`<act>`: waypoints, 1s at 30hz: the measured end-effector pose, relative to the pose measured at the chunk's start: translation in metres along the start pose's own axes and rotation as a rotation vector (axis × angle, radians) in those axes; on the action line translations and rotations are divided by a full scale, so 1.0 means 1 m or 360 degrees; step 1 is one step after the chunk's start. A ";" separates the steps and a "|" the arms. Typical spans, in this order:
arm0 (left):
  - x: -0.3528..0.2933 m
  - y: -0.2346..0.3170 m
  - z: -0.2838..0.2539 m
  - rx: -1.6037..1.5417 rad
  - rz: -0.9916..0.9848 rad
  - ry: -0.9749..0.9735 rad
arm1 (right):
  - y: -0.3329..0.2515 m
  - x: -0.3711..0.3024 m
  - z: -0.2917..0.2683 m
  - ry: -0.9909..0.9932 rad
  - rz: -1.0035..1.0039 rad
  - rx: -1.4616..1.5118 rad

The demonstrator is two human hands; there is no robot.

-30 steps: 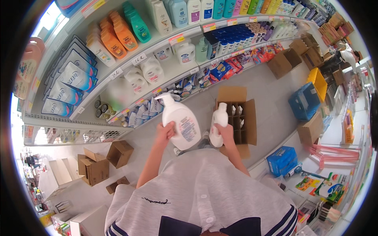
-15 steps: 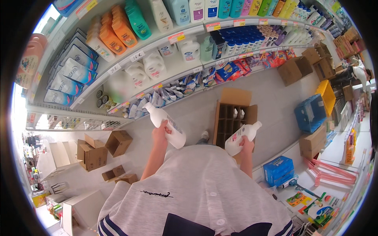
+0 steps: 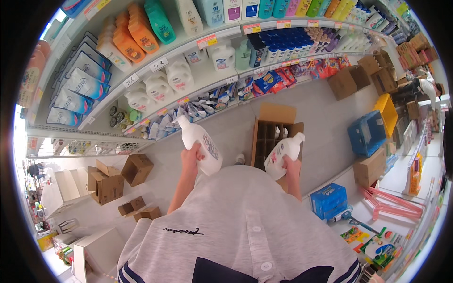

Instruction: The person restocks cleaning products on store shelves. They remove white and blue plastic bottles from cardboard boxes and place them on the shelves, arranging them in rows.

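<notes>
My left hand [image 3: 190, 158] is wrapped around a white pump bottle [image 3: 205, 149], its back label of small print turned up and its neck pointing to the far left. In my right hand [image 3: 291, 166] is a second white pump bottle [image 3: 279, 159], with a pink design on its front and its pump end tilted to the far right. Beyond the right bottle stands an open cardboard box [image 3: 264, 132] with dividers. A few white pump tops show in its compartments, and the right bottle hides part of it.
Curved store shelves [image 3: 207, 41] ahead hold shampoo bottles, white jugs [image 3: 179, 75] and pouches [image 3: 85, 85]. Cardboard boxes [image 3: 106, 185] lie on the floor at left. At right are a blue crate [image 3: 367, 133], a yellow crate [image 3: 386, 113] and a blue pack [image 3: 329, 200]. A person [image 3: 427, 89] bends at far right.
The right bottle has turned more upright and come slightly left, with its front showing more. The left bottle stays in my grip, a little more upright. The whole view has shifted slightly.
</notes>
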State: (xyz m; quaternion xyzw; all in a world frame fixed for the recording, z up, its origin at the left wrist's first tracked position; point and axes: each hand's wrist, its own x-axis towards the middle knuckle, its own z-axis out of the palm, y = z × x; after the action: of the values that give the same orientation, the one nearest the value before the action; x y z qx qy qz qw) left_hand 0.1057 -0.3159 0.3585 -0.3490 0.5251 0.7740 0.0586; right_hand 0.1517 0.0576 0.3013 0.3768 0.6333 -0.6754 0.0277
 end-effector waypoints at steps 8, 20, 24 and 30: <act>-0.004 0.002 -0.009 -0.0009 0.0036 0.0107 | -0.014 0.011 0.018 -0.0341 -0.0132 0.0352; -0.011 -0.004 -0.072 -0.0145 0.0092 0.0322 | -0.019 -0.006 0.065 -0.0495 -0.0020 0.0700; -0.022 0.000 -0.096 -0.0198 0.0124 0.0464 | 0.008 0.004 0.066 -0.0440 -0.0144 0.0409; -0.032 -0.006 -0.146 -0.0261 0.0158 0.0668 | -0.002 -0.018 0.106 -0.0543 -0.0064 0.0381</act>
State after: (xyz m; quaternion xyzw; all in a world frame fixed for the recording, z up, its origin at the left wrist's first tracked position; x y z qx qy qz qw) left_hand 0.2025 -0.4285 0.3433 -0.4798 0.4776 0.7264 -0.1186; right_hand 0.1134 -0.0430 0.3040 0.2448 0.5423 -0.8001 0.0760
